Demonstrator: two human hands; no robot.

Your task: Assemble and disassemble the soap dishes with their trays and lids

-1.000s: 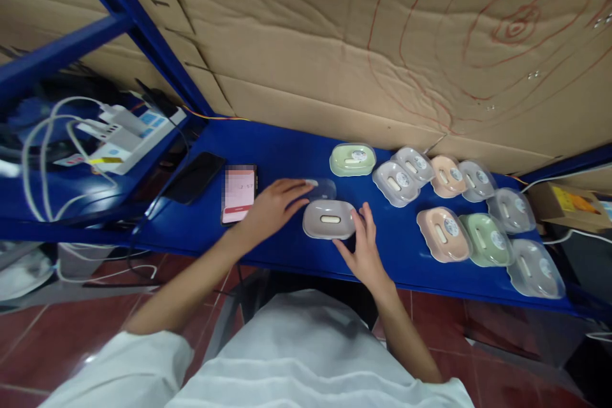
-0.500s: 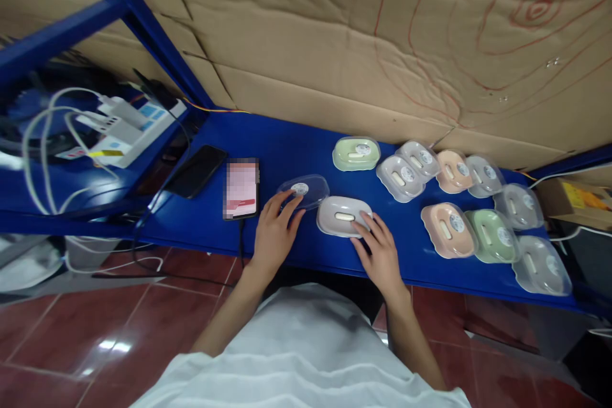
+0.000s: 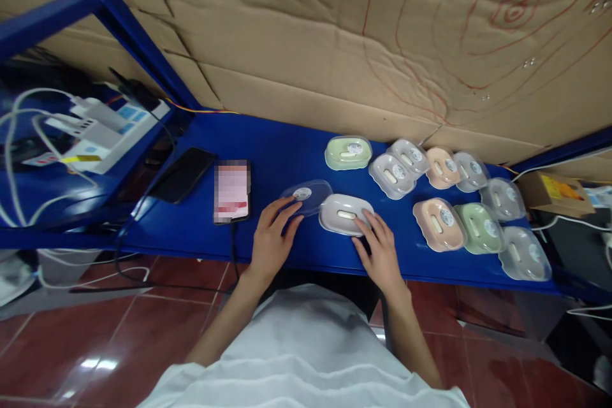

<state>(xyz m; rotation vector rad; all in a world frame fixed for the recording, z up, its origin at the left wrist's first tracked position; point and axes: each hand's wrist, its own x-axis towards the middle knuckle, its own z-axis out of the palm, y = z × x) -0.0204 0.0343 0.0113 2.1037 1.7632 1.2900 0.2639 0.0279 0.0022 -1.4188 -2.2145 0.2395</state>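
My left hand point(image 3: 276, 234) is at the near left side of a clear plastic lid point(image 3: 313, 203) with a round white sticker. Its fingertips lie over the lid's edge, with the thumb at the front. To the right of the lid is a pale grey soap dish point(image 3: 329, 213), uncovered, with a white oblong piece point(image 3: 346, 215) in its middle. My right hand point(image 3: 380, 247) grips the dish's right end, fingers on the rim and thumb by the front edge. Lid and dish sit edge to edge, slightly overlapping in view.
Several lidded soap dishes in green point(image 3: 348, 156), grey point(image 3: 524, 255) and orange point(image 3: 438, 226) stand at the back and right of the blue shelf point(image 3: 272, 140). Left are a lit phone point(image 3: 233, 191), a dark phone point(image 3: 184, 173) and a power strip point(image 3: 124, 134) with cables. Cardboard point(image 3: 287, 44) walls the back.
The view has swung slightly, shifting most of the shelf's contents left in the picture. Against the shelf, the lid and the grey dish have moved a little right together with my hands.
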